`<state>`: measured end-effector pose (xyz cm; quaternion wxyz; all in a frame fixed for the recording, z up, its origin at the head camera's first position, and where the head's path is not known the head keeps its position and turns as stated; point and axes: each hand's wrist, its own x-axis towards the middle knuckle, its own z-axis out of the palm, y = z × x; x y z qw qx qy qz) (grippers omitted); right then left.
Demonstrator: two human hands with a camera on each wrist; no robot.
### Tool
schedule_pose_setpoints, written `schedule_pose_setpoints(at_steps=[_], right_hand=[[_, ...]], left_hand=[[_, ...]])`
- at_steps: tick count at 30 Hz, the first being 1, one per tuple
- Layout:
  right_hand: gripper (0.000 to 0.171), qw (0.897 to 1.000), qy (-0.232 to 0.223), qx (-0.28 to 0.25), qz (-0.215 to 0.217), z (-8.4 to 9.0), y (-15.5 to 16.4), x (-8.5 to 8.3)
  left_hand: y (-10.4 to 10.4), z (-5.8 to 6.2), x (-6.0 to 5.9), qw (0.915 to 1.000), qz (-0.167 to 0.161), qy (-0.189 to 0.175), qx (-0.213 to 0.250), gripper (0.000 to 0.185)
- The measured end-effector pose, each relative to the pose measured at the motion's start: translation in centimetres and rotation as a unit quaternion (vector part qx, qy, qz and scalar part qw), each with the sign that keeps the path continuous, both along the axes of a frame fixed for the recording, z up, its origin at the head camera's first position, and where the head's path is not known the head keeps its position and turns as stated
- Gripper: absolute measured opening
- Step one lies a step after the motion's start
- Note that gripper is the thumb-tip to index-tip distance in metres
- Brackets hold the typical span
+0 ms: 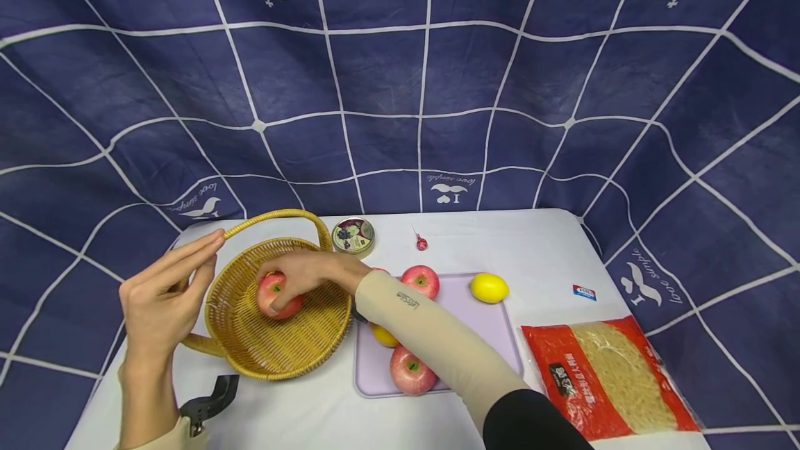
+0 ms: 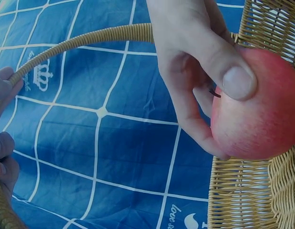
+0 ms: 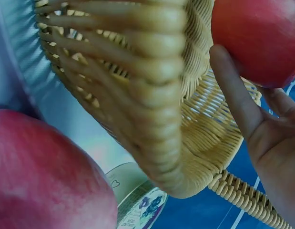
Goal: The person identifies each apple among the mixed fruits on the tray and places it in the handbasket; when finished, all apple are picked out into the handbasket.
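My right hand [image 1: 307, 268] reaches into a round wicker basket [image 1: 312, 349] and holds a red apple [image 1: 272, 292] low over its woven bottom. Thumb and fingers lie around the apple [image 2: 261, 109] in the left wrist view, its stem showing between them. My left hand [image 1: 164, 297] is at the left side of the basket's arched handle [image 1: 275, 214], gripping it. In the left wrist view, the fingers [image 2: 5, 88] lie along the handle at the left edge. No other fruit shows inside the basket.
Right of the basket is a lilac tray [image 1: 481, 339] bearing apples [image 1: 412, 369], a lemon [image 1: 489, 287] and a yellow fruit [image 1: 384, 336], partly covered by the right forearm. Around it lie a round tin [image 1: 353, 236], a lollipop [image 1: 421, 242], a small packet [image 1: 584, 292] and a red bag [image 1: 609, 377].
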<state>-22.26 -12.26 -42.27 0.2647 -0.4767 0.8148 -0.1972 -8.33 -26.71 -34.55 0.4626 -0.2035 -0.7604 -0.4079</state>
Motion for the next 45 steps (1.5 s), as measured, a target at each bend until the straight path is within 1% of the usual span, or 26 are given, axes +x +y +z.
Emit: schedule_pose_setpoints(at_steps=[9,14,16,20,24,28,30,34,37,39,41,43,45], right_hand=[[0.052,1.000,0.000,0.006,-0.015,-0.4,-1.0,-0.5],[0.052,0.998,-0.046,0.015,-0.039,-0.1,-1.7,-0.4],[0.052,0.997,-0.057,0.021,-0.047,-0.1,-1.9,-0.3],[0.050,0.996,-0.063,0.029,-0.051,-0.2,-2.3,-0.1],[0.052,0.995,-0.080,0.033,-0.059,-0.5,-2.7,0.1],[0.051,0.994,-0.084,0.037,-0.065,-0.5,-3.1,0.2],[0.050,0.994,-0.078,0.041,-0.065,-0.5,-3.3,0.2],[0.050,0.995,-0.051,0.052,-0.065,-0.7,-3.6,0.2],[0.053,0.996,-0.036,0.057,-0.064,-0.8,-3.8,0.2],[0.055,0.996,-0.021,0.058,-0.061,-0.9,-3.9,0.2],[0.058,0.997,-0.016,0.055,-0.059,-1.0,-4.0,0.1],[0.059,0.997,0.001,0.052,-0.055,-1.1,-4.0,0.0],[0.059,0.997,0.003,0.050,-0.056,-1.2,-4.1,-0.1]], left_hand=[[0.1,0.1,0.0,1.0000,-0.006,0.006,0.005,0.015],[0.0,0.0,0.0,0.9999,-0.013,0.004,0.009,0.016],[0.1,-0.1,-0.1,0.9998,-0.015,0.002,0.011,0.016],[0.1,-0.2,-0.1,0.9997,-0.017,0.005,0.014,0.016],[0.1,-0.1,-0.1,0.9998,-0.014,0.004,0.014,0.016],[0.1,0.0,0.0,0.9999,-0.012,0.005,0.010,0.016],[0.1,0.0,-0.1,0.9998,-0.014,0.008,0.013,0.015],[0.1,-0.1,-0.1,0.9996,-0.019,0.012,0.015,0.015],[0.0,-0.1,-0.1,0.9996,-0.021,0.012,0.015,0.015],[0.0,-0.1,-0.1,0.9996,-0.023,0.011,0.015,0.015],[0.0,-0.2,-0.1,0.9996,-0.022,0.010,0.014,0.015],[0.0,-0.2,-0.1,0.9996,-0.022,0.009,0.014,0.015],[0.0,-0.2,-0.1,0.9996,-0.022,0.008,0.015,0.015]])
